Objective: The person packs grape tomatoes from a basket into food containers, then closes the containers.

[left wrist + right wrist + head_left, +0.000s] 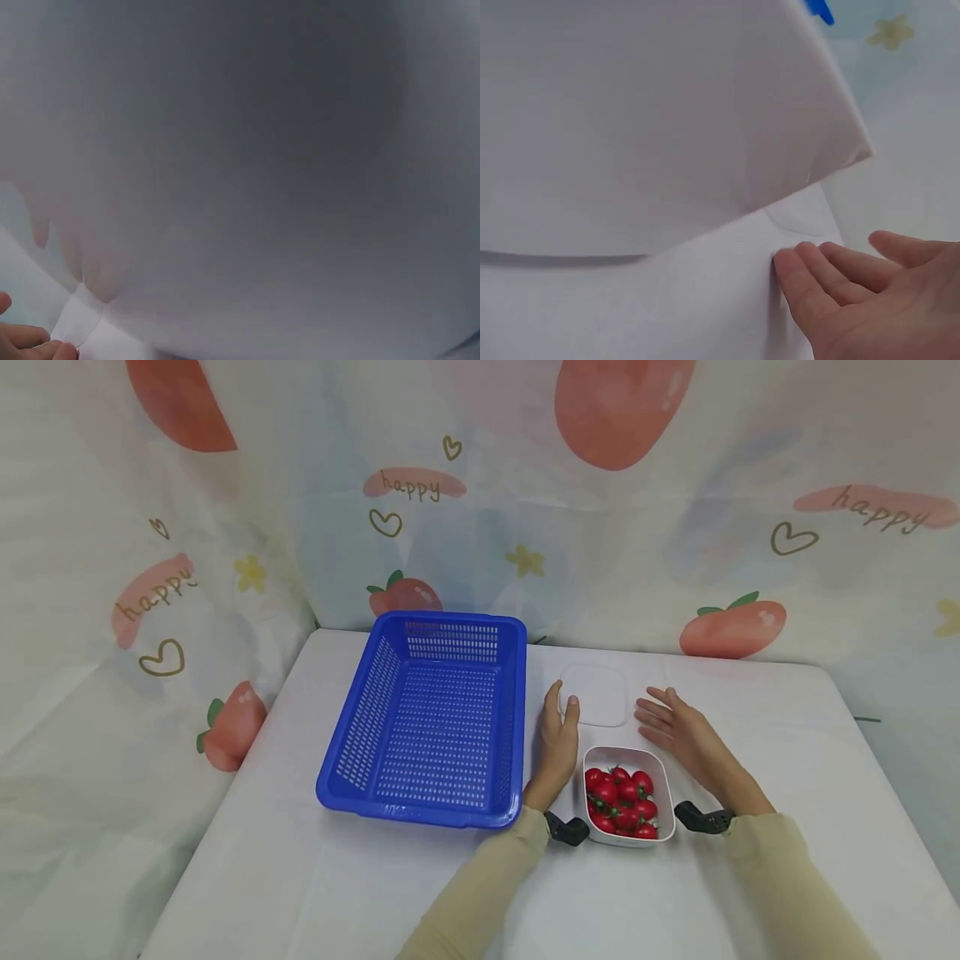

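A clear square lid lies on the white table in the head view. My left hand is at the lid's left edge, thumb and fingers apart; whether they touch it is hard to tell. To the lid's right, my right hand is held with its fingers extended and nothing in it. Between my wrists stands a white square container with several red cherry tomatoes inside. Its smooth wall fills most of the left wrist view, and the right wrist view shows its corner above my fingers.
A large blue perforated basket sits left of my left hand, its right rim close to that forearm. A printed cloth hangs behind the white table. Dark wrist devices flank the tomato container closely.
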The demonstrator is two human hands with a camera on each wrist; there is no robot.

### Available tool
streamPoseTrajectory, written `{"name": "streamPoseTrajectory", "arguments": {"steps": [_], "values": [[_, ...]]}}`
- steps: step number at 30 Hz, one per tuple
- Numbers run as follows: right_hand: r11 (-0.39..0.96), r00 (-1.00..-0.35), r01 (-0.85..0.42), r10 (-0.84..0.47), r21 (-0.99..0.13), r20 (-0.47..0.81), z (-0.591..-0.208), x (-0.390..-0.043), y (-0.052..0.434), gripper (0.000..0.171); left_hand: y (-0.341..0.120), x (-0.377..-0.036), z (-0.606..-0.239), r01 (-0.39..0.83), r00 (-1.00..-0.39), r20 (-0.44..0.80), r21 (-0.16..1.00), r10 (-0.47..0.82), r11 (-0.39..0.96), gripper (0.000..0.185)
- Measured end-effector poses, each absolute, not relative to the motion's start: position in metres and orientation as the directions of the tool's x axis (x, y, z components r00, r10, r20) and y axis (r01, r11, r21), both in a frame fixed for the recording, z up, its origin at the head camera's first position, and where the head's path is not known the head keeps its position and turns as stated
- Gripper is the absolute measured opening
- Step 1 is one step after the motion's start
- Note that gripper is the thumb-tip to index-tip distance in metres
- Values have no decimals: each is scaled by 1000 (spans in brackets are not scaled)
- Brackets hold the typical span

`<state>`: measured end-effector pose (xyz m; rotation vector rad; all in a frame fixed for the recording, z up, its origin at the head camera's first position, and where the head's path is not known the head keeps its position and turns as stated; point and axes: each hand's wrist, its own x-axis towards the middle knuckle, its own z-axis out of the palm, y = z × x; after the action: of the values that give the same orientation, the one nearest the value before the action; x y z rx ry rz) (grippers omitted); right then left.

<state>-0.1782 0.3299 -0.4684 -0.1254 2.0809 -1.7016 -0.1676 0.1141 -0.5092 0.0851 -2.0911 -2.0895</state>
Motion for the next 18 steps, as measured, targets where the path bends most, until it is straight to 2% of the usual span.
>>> {"name": "streamPoseTrajectory", "arguments": {"steps": [8,18], "values": [[209,-879,240,-368,-948,-303,-468,-188,328,84,113,-172,-512,88,-989,87,996,-117,-7,55],[164,-875,275,-366,-947,-318,-476,-184,331,79,115,-170,-515,42,-985,34,998,-171,-45,53]]}}
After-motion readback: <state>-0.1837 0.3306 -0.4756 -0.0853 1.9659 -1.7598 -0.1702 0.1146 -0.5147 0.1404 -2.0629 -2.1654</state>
